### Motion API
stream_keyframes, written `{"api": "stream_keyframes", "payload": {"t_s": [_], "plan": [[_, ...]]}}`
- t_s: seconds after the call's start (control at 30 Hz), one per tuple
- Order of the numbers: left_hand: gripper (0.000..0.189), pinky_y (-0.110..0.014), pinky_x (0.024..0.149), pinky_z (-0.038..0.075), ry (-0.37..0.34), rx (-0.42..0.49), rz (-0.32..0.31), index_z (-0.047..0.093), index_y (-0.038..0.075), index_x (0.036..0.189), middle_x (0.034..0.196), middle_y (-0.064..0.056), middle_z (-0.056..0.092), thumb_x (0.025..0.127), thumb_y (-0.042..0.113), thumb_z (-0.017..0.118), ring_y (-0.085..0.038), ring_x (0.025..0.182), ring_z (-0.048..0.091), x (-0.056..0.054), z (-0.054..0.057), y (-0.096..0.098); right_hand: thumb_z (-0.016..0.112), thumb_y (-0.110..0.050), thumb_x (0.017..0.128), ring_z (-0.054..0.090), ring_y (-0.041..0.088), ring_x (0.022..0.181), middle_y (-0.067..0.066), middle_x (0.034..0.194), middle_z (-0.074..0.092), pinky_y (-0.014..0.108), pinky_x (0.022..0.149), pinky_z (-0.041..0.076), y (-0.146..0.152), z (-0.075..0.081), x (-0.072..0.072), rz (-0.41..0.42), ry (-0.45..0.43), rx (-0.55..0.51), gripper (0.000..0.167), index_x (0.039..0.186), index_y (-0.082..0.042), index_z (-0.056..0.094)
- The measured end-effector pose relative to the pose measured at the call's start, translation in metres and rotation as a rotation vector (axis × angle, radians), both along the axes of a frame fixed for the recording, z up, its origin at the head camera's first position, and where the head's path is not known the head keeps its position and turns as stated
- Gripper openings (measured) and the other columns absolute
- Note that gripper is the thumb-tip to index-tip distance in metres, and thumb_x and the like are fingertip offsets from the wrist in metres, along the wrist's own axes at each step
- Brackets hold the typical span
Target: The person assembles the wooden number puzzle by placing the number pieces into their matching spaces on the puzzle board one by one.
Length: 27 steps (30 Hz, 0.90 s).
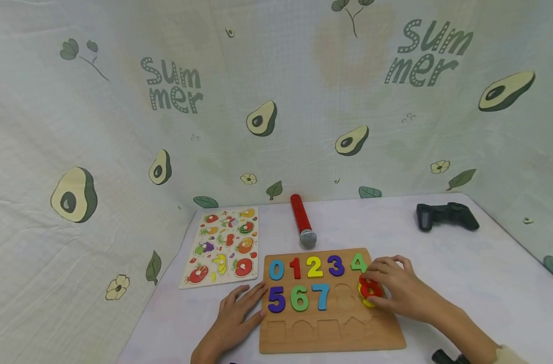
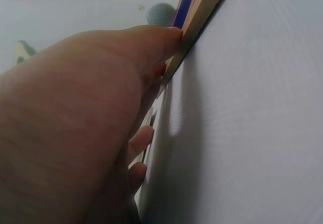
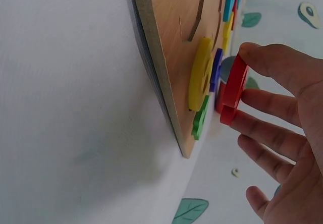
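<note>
My right hand (image 1: 406, 288) pinches a red number 8 (image 1: 371, 287) between thumb and fingers. In the right wrist view that 8 (image 3: 234, 89) is raised off the wooden number board (image 1: 331, 331). Below it on the board lies a yellow number piece (image 3: 201, 75), mostly covered by the 8 in the head view. Pieces 0 to 4 fill the top row, and 5, 6 and a blue 7 (image 1: 321, 297) stand in the middle row. Right of the 7 is a bare 8-shaped recess. My left hand (image 1: 233, 318) rests its fingertips and thumb against the board's left edge, fingers fairly straight.
A fruit puzzle board (image 1: 222, 247) lies at the back left. Behind the number board is a red microphone (image 1: 301, 217), and a black game controller (image 1: 447, 216) sits at the back right. A black object (image 1: 445, 357) shows at the front edge. Printed cloth surrounds the table.
</note>
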<state>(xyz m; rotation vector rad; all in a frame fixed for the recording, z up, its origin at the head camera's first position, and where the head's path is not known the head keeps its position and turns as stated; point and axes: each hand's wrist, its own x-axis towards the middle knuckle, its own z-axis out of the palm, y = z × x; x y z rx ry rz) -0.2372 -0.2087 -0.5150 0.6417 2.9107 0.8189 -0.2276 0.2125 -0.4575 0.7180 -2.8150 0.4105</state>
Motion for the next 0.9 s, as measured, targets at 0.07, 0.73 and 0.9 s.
{"api": "stream_keyframes", "payload": {"t_s": [0.07,0.73,0.9], "plan": [[0.059,-0.067,0.107,0.016,-0.008,-0.008,0.001,0.042,0.032,0.153,0.158,0.012,0.036,0.1,0.056,0.049,-0.035,0.144,0.024,0.0,0.001,0.0,0.086,-0.037,0.076,0.052,0.03,0.119,-0.005,0.113,0.065,0.063,0.101,0.024,-0.002,-0.001,0.0,0.008,-0.005,0.0,0.04,0.11,-0.019,0.074],[0.061,-0.067,0.108,0.017,-0.022,-0.032,-0.001,0.04,0.034,0.154,0.159,0.012,0.036,0.1,0.06,0.046,-0.034,0.145,0.024,-0.003,0.001,0.0,0.083,-0.038,0.081,0.052,0.028,0.12,-0.002,0.118,0.065,0.063,0.102,0.023,-0.023,-0.001,-0.007,0.099,-0.021,-0.016,0.039,0.114,-0.018,0.073],[0.061,-0.067,0.107,0.018,-0.023,-0.035,-0.001,0.04,0.035,0.154,0.158,0.012,0.036,0.099,0.062,0.045,-0.035,0.144,0.024,-0.003,0.001,0.0,0.082,-0.037,0.083,0.051,0.026,0.119,-0.004,0.118,0.065,0.063,0.102,0.023,-0.029,-0.001,-0.008,0.123,-0.041,-0.027,0.039,0.116,-0.018,0.073]]}}
